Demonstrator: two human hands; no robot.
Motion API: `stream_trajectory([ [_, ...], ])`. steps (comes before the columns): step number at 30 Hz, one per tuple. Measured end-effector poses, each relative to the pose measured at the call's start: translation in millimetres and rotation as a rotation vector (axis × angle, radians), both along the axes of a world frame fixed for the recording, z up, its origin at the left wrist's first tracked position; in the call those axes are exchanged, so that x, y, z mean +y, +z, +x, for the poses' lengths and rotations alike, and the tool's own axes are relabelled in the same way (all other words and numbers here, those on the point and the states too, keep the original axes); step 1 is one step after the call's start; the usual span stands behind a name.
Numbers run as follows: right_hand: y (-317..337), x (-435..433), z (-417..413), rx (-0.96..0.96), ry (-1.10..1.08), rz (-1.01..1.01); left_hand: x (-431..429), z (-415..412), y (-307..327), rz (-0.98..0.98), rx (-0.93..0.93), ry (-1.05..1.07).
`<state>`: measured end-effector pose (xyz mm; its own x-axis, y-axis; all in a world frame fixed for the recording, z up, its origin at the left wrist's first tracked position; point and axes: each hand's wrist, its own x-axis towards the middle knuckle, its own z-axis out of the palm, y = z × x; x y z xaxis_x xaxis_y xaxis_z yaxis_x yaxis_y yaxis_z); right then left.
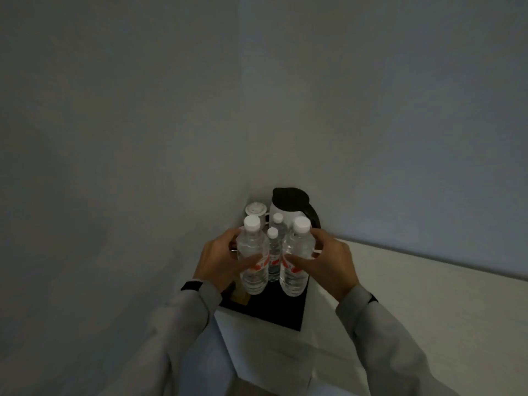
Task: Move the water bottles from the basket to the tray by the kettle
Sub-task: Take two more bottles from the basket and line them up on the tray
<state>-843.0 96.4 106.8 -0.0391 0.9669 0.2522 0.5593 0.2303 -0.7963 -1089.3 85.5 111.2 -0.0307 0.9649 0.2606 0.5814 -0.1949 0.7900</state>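
My left hand [221,260] is wrapped around a clear water bottle [253,261] with a white cap and a red label. My right hand [330,261] grips a second such bottle [295,262]. Both bottles stand upright over the black tray [274,312] in the corner; whether their bases touch it I cannot tell. Between them, further back, two smaller water bottles [273,252] stand on the tray, one behind the other. The white kettle [288,207] with a black lid and handle stands at the tray's back. No basket is in view.
A white lidded cup [255,210] sits left of the kettle against the wall. The tray rests on a white counter [400,295] that runs right along the wall. Walls close the corner behind and to the left. A yellowish packet [240,295] lies on the tray's left edge.
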Motion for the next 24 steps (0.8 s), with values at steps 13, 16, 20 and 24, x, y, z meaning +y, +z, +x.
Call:
stream_trajectory([
  [13, -67, 17, -11, 0.01, -0.158, -0.186, 60, 1, -84, -0.229, -0.024, -0.13],
  [16, -79, 20, -19, 0.01, -0.199, -0.228, 67, 1, -105, -0.266, -0.072, -0.147],
  [20, -93, 22, -32, 0.021, -0.218, -0.278, 73, -1, -122, -0.287, -0.092, -0.179],
  [24, -102, 27, -42, 0.001, -0.233, -0.278, 77, -3, -130, -0.273, -0.141, -0.207],
])
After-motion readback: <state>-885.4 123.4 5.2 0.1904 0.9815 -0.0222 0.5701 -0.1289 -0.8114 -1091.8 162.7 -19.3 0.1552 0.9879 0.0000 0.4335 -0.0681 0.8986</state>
